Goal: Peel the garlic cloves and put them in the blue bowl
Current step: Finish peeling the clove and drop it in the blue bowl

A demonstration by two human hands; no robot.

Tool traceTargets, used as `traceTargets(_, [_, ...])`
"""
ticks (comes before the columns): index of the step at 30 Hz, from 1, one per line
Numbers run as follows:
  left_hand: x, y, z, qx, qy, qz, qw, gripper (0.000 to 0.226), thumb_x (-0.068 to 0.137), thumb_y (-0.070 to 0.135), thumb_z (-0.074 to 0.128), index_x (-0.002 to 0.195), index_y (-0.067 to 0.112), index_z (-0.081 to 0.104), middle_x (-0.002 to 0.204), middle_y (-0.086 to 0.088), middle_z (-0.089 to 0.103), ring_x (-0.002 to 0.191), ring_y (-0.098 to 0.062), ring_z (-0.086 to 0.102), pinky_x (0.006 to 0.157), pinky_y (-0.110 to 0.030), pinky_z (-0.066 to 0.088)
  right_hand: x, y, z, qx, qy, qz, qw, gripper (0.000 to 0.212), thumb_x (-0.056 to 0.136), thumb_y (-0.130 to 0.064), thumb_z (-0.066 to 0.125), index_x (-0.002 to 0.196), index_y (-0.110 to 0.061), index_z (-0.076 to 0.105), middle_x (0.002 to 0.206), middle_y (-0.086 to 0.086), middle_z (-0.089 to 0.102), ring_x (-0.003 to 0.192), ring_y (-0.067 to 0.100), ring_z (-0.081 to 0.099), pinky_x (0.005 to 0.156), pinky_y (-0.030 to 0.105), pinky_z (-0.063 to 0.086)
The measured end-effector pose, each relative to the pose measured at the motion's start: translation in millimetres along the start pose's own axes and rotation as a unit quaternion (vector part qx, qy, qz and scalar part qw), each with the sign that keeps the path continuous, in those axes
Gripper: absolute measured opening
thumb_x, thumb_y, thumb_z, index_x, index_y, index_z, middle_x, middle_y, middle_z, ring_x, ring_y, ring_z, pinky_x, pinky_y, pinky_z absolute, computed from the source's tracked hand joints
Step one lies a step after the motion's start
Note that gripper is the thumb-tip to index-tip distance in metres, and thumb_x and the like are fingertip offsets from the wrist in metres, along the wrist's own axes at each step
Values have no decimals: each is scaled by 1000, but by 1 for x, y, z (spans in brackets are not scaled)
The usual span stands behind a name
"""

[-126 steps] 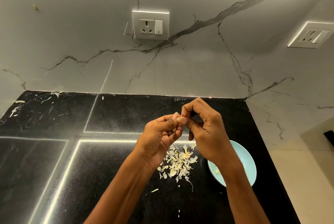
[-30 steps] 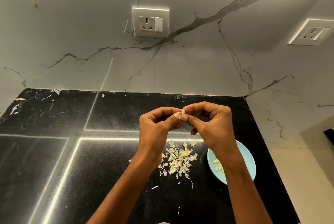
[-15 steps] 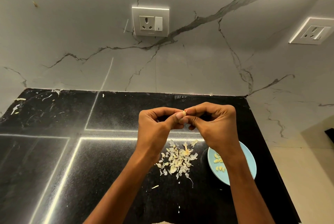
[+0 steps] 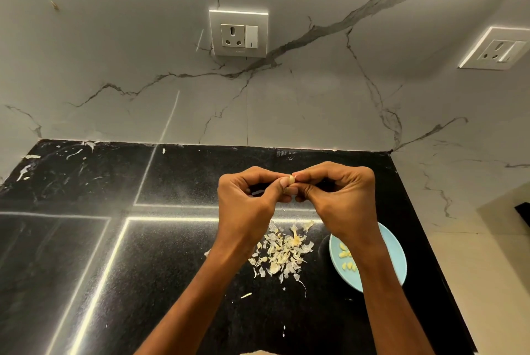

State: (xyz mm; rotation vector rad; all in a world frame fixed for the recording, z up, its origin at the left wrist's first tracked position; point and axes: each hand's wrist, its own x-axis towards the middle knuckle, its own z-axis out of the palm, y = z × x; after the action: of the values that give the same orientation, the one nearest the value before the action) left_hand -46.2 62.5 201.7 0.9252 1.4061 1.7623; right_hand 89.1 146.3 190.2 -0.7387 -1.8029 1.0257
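A single garlic clove (image 4: 292, 178) sits pinched between the fingertips of the left hand (image 4: 249, 202) and the right hand (image 4: 342, 199), held above the black table (image 4: 143, 268). It looks tiny, light and firm, with papery skin likely to tear in flakes; best held by its ends so a thumbnail can lift the skin. Below both hands lies a heap of peels (image 4: 282, 251); the blue bowl (image 4: 397, 254) with peeled cloves (image 4: 347, 260) sits under the right wrist, unobstructed.

Open black counter (image 4: 86, 240) lies to your left; a heap of garlic skins (image 4: 282, 251) sits below your hands, the blue bowl (image 4: 395, 257) just right; the marble wall (image 4: 286, 96) closes the back.
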Motion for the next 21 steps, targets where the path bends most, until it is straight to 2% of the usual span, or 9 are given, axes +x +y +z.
traceTargets(10, [-1, -4, 1, 33, 21, 26, 999, 6, 85, -4, 73, 86, 1, 76, 78, -7, 75, 71, -22, 75, 67, -28, 61, -2, -4, 4, 0, 7, -16, 1000, 16, 80, 1, 81, 90, -11, 77, 85, -7, 76, 77, 7, 75, 72, 17, 59])
traceTargets(17, [1, -4, 1, 22, 26, 24, 999, 8, 87, -1, 72, 89, 5, 76, 78, -6, 76, 73, -22, 75, 68, -28, 60, -1, -7, 5, 38, 14, 2, 999, 19, 80, 3, 81, 92, -12, 78, 86, -6, 78, 78, 11, 76, 71, 21, 61])
traceTargets(21, [0, -5, 2, 2, 31, 4, 1000, 12, 90, 1, 69, 87, 10, 75, 81, -6, 75, 76, -21, 72, 70, -27, 58, -2, -9, 9, 102, 20, 34, 994, 21, 80, -2, 78, 99, -11, 76, 90, 1, 79, 83, 16, 77, 73, 23, 61])
